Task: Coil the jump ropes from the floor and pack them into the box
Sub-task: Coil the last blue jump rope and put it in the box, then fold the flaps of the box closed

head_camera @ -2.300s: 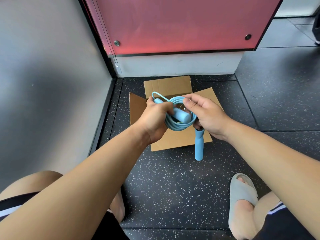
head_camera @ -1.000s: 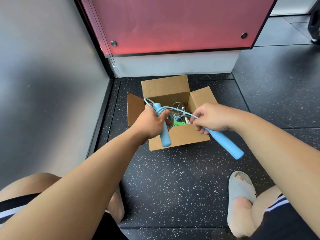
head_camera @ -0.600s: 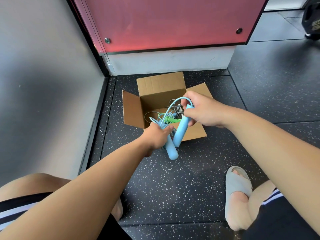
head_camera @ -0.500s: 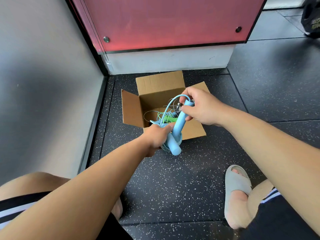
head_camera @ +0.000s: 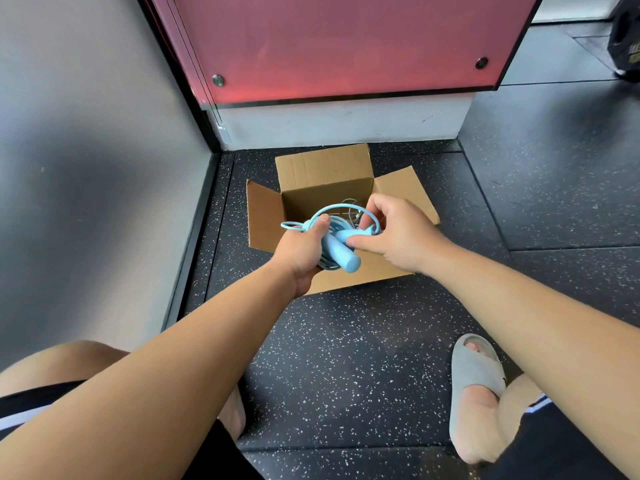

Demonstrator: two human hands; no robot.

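- light blue jump rope (head_camera: 341, 254), coiled into a bundle, is held over the near side of the open cardboard box (head_camera: 323, 166).
- left grip (head_camera: 299, 252) is clenched around the coil and one handle.
- right grip (head_camera: 398, 233) pinches the other handle, over the right part of the box.
- thin grey cords (head_camera: 350, 208) lie inside the box.
- the box stands on the dark speckled floor (head_camera: 346, 358).

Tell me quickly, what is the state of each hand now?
Left hand: closed around the coiled blue jump rope.
Right hand: pinching a handle of that rope.
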